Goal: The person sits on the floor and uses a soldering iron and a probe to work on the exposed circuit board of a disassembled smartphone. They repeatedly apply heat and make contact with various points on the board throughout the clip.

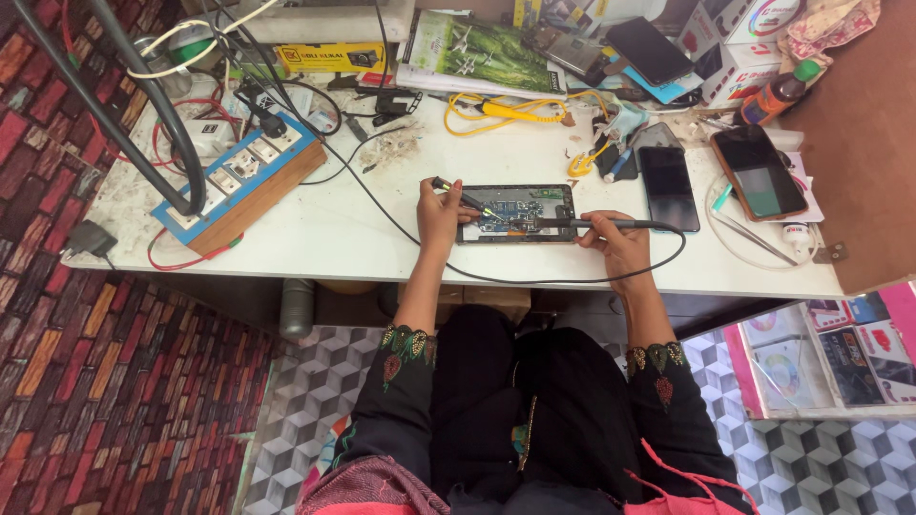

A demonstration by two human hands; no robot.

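Observation:
An opened phone (546, 203) lies flat on the white workbench (363, 238), its circuit board exposed. My left hand (439, 216) rests at the phone's left edge and grips a small dark tool with a yellow-green band (463, 198), its tip pointing onto the board. My right hand (618, 240) sits at the phone's right edge, holding a black soldering iron (611, 224) whose tip reaches left onto the board. The iron's black cord (534, 280) loops along the bench's front edge.
A blue and wood power strip (243, 181) with plugs sits at the left. Two dark phones (668, 186) (760, 173) lie to the right, tweezers (754, 235) near them. A yellow coiled cable (501, 111), a booklet, boxes and a bottle (778, 93) crowd the back.

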